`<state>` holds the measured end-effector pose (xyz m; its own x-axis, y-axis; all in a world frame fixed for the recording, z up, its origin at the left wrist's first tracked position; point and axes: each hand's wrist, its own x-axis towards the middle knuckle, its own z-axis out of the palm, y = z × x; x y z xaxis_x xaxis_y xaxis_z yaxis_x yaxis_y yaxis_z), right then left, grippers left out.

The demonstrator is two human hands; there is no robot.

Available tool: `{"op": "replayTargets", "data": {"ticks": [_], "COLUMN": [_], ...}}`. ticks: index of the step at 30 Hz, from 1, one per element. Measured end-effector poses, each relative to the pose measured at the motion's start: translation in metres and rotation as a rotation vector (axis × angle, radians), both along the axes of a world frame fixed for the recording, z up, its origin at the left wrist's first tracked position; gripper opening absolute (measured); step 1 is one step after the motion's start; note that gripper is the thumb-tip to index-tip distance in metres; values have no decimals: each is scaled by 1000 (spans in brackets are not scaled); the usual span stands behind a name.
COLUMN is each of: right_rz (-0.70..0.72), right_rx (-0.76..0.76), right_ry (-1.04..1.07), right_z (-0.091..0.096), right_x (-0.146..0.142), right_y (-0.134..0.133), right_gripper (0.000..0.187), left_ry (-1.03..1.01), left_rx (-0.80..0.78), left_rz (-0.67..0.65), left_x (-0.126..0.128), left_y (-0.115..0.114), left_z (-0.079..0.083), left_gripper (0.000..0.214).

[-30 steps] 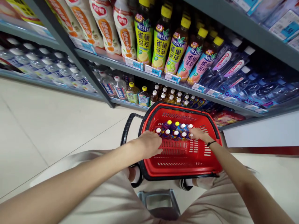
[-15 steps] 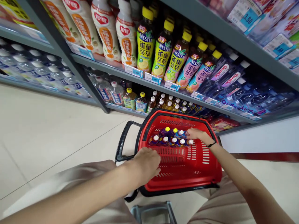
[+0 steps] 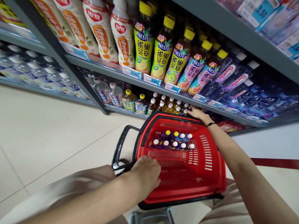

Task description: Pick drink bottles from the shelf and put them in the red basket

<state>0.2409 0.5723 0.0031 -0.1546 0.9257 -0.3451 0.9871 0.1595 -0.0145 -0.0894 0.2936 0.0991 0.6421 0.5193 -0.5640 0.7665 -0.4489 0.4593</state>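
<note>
A red shopping basket (image 3: 177, 199) with a black rim sits between the knees. Inside it, several small bottles (image 3: 174, 144) with white or yellow caps stand in two rows. Over the basket's left side is my left hand (image 3: 146, 175), its fingers curled; whatever they may hold is hidden. Beyond the far rim, my right hand (image 3: 197, 113) reaches to the bottom shelf, at the right end of the white-capped small bottles (image 3: 170, 107). Its fingertips are in shadow beside a dark bottle, and I cannot tell if they grip it.
Yellow-capped tea bottles (image 3: 163, 49), white milk-drink bottles (image 3: 100, 34) and water bottles (image 3: 235, 77) fill the shelf (image 3: 112, 65) above my right hand. The basket's black handle (image 3: 118, 149) sticks out left. Below it stands a grey stool-like object (image 3: 150, 216). Pale floor tiles (image 3: 58, 130) lie left.
My right hand has left the bottles in the basket and moved up over the far rim to the bottom shelf. A white-capped bottle stands where it was. My left hand has barely moved.
</note>
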Motion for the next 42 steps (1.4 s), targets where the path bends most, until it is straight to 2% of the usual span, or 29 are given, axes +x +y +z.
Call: {"op": "replayTargets", "data": {"ticks": [3,6,9,12,15,19,24,26,29,32,35,37,39,42], "right_rz": [-10,-29,-66,-134,-232,-387,-676,-748,-748,-691,-623,-568,-477,-197], "right_rx": [-68,-101,-93,-56,19,200,587,715,837,925,985,1006,1013,1125], "right_ry": [34,60,81,106,143,183,159,168,220,281,342,396,465,689], "right_z": [-20,-32,-34,-28,-12,15,39,50,77,114,149,167,179,191], "right_x": [0,4,18,42,70,104,138,150,166,174,167,149,119,57], "right_y": [15,21,18,8,-8,-41,-100,-122,-149,-172,-197,-219,-242,-274], "right_gripper": [41,35,30,28,26,24,27,28,29,31,30,32,36,24], "left_ry": [16,15,0,-15,-26,-66,-48,-37,-36,-95,-176,-256,-377,-629], "left_rx": [-19,-45,-28,23,41,74,58,55,79,131,172,217,289,377], "left_rz": [11,13,28,93,94,77,1,-22,-37,-43,-31,-12,54,206], "left_x": [3,6,9,11,13,16,20,20,19,16,16,20,29,47], "left_y": [1,0,-2,-3,-1,1,-1,-4,-8,-12,-14,-14,-13,-9], "left_z": [2,3,-1,-8,-11,-4,9,11,10,2,-9,-16,-19,-14], "left_gripper": [32,33,30,25,27,31,34,36,36,32,29,33,50,73]}}
